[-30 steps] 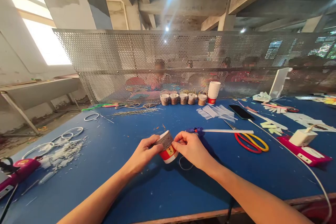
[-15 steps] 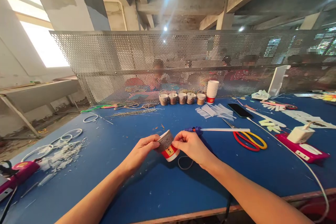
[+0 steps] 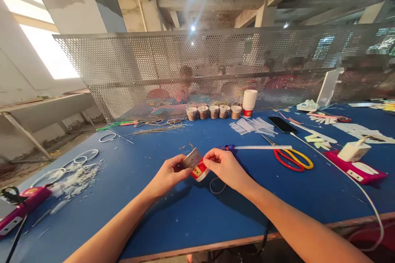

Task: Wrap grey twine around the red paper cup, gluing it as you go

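My left hand (image 3: pixel 170 174) is closed around a tilted paper cup (image 3: pixel 200 171), red with a white rim. Grey-brown cord (image 3: pixel 191 159) is wound in rows around the upper part of that cup. Close against the cup's right side, my right hand (image 3: pixel 221 165) pinches with thumb and forefinger, apparently on the cord; its fingers hide the exact grip. A loose loop of cord (image 3: pixel 217 186) hangs below the right hand. Behind this hand lies a blue glue gun (image 3: pixel 228 148) with a clear glue stick (image 3: pixel 262 147) sticking out, its body partly hidden.
Scissors (image 3: pixel 291 160) with red and yellow handles, a phone (image 3: pixel 282 124) and white strips (image 3: pixel 254 126) lie to the right. Several cord-wrapped cups (image 3: pixel 214 111) and a stack of paper cups (image 3: pixel 249 100) stand along the perforated screen (image 3: pixel 129 78). Power strips (image 3: pixel 354 168) sit at both sides.
The cup has turned and tipped slightly in my left hand, its wrapped side more toward me. Both hands have shifted a little; the right one stays by the cup.
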A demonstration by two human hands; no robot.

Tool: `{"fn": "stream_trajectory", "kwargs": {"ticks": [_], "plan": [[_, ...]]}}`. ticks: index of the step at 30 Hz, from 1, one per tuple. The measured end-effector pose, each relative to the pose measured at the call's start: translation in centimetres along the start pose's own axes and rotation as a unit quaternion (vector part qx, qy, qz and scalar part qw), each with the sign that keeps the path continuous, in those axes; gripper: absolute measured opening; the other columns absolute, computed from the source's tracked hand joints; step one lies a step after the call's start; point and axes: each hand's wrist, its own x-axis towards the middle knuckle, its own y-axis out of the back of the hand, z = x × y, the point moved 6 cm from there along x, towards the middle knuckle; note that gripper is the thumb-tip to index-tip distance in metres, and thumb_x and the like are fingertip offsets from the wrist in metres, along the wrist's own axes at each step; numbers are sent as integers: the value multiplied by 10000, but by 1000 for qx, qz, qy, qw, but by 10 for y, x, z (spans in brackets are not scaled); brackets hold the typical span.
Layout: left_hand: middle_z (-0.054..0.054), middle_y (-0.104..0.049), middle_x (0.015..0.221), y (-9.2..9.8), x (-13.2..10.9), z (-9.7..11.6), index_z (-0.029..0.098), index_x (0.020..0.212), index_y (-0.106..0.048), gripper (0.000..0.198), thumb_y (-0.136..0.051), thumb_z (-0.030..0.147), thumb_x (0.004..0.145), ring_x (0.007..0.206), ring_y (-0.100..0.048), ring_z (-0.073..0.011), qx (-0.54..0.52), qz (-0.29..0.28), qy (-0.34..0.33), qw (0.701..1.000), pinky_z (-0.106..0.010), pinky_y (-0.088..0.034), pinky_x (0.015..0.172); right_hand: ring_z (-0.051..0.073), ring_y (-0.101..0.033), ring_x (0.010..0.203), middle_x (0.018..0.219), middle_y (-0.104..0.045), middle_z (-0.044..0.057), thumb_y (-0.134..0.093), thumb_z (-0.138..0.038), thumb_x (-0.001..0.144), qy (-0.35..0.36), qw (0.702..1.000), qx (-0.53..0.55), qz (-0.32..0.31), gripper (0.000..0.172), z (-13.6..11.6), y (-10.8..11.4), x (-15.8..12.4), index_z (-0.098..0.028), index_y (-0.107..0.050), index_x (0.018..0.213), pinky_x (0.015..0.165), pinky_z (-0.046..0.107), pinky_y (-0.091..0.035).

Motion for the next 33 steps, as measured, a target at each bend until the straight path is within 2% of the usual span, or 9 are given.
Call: {"fn": "stream_trajectory", "kwargs": {"ticks": [9,18,24,27,29,31,33], "plan": [[14,-541,655,0,1,-2,135,774,-615,236,-638,354,691,628,-476,-132,39,27,-13,999,-248,-386,600,145,-564,626,669,-627,-6,-530,-243,740,13,1000,-13,-6,89,1,-3,-1,-184,-575,690,616,268,-439],[42,-442,596,-5,-3,5,140,689,-572,189,-589,329,696,584,-400,-112,78,58,-21,995,-228,-326,548,149,-573,626,684,-632,5,-522,-259,754,28,999,-1,-19,110,0,-6,-3,-177,-582,710,618,272,-456],[24,-504,641,-2,-2,7,142,710,-580,185,-610,322,681,633,-454,-131,115,65,-60,989,-245,-391,606,152,-596,678,720,-649,7,-539,-279,772,27,999,16,-16,119,-9,0,-6,-178,-584,728,656,267,-464],[12,-544,688,3,-2,8,149,744,-593,164,-597,307,701,677,-489,-144,131,90,-87,983,-251,-413,646,147,-601,670,726,-655,7,-535,-280,806,24,999,-2,-38,125,-14,-3,-21,-179,-608,795,615,243,-458],[10,-555,704,8,-1,8,151,753,-594,161,-591,305,705,687,-499,-146,146,117,-100,977,-251,-415,655,137,-588,613,724,-659,5,-528,-255,828,36,995,-70,-65,130,-14,-7,-41,-185,-628,876,572,233,-446],[14,-554,691,14,0,8,153,743,-591,164,-585,312,702,674,-499,-144,157,149,-104,971,-250,-413,650,139,-593,597,799,-682,19,-542,-205,824,83,976,-171,-107,169,-15,-13,-69,-198,-634,966,590,245,-457],[19,-551,671,19,0,8,156,730,-588,166,-585,319,693,663,-497,-143,160,174,-100,966,-248,-408,644,186,-646,754,981,-695,50,-558,-174,819,161,942,-248,-161,246,-19,-18,-105,-225,-625,1050,714,278,-485]]}}
